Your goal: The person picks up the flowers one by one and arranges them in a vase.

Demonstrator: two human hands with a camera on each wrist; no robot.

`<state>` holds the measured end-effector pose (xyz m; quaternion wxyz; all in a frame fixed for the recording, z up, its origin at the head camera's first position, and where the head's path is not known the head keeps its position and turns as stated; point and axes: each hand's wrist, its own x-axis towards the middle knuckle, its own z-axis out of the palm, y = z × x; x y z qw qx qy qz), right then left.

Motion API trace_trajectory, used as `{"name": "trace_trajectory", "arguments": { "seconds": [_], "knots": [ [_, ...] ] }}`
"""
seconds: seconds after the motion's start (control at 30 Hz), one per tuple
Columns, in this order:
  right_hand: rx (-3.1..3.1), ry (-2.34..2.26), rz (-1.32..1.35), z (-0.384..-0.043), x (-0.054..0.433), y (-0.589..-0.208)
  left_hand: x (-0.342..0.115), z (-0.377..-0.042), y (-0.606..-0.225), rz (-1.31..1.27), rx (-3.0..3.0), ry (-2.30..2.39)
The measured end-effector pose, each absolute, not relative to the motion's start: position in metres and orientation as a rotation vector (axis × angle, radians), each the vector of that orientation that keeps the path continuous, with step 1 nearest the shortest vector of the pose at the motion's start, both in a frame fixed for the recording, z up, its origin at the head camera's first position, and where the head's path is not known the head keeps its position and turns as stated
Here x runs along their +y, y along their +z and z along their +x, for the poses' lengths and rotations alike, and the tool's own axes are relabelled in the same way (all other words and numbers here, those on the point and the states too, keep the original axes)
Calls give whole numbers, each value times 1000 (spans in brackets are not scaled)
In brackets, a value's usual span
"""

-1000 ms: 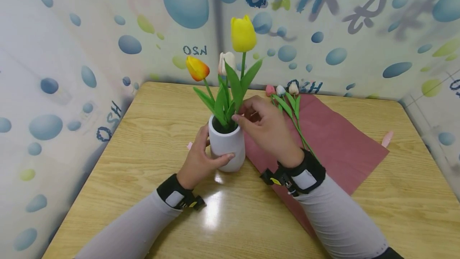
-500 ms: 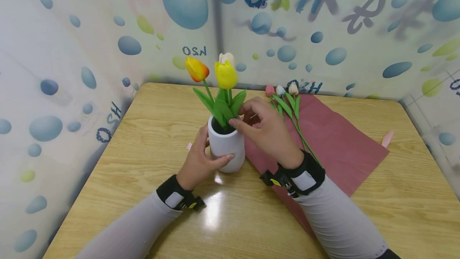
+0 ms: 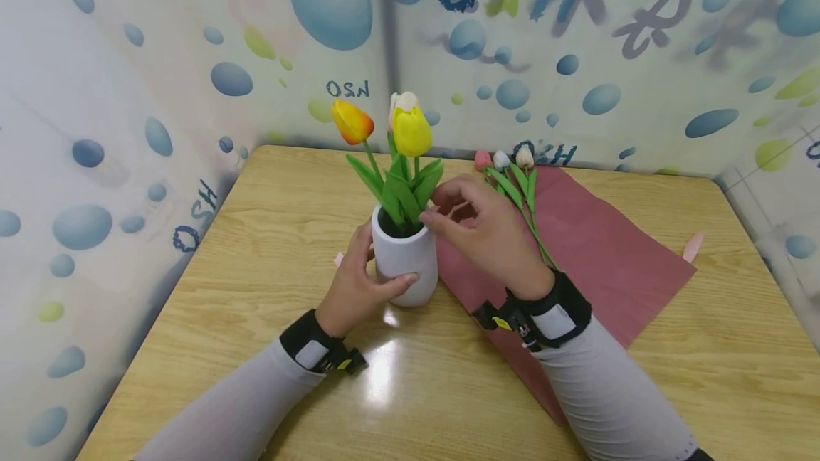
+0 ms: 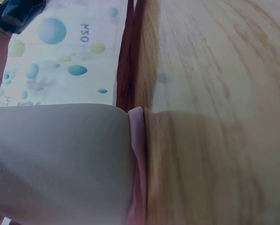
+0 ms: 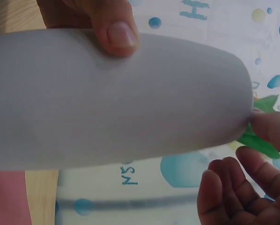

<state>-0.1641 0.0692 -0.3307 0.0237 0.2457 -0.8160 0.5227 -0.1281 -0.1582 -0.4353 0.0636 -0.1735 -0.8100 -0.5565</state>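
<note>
In the head view my left hand (image 3: 364,282) grips a white vase (image 3: 403,269) around its side, thumb across the front. Inside it stand a yellow tulip (image 3: 412,131), an orange-yellow tulip (image 3: 352,122) and a pale tulip (image 3: 406,100), partly covered by the yellow one. At the vase's right rim is my right hand (image 3: 490,233), thumb tip close to the leaves. The right wrist view has its fingers (image 5: 224,183) bent and apart from the thumb, with no stem seen between them. The vase wall (image 4: 60,159) fills much of the left wrist view.
Right of the vase, dark pink paper (image 3: 596,262) lies on the wooden table (image 3: 256,233). Several tulips (image 3: 512,183) with pink, bluish and cream heads lie across it. A small pink piece (image 3: 692,247) sits near its right corner. Patterned walls stand behind and left.
The yellow tulip has dropped lower into the vase, then shifted slightly right. My right hand has moved slightly right from the stems. The left hand has stayed on the vase.
</note>
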Motion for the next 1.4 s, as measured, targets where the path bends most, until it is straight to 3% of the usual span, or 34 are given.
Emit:
{"name": "trace_trajectory", "arguments": {
  "seconds": [0.8, 1.4],
  "knots": [
    [-2508, 1520, 238, -185, 170, -336, -157, -127, -437, -519, -2437, -1672],
    [-2826, 1371, 102, -214, 202, -361, -157, -127, -436, -523, -2439, -1662]
  ]
}}
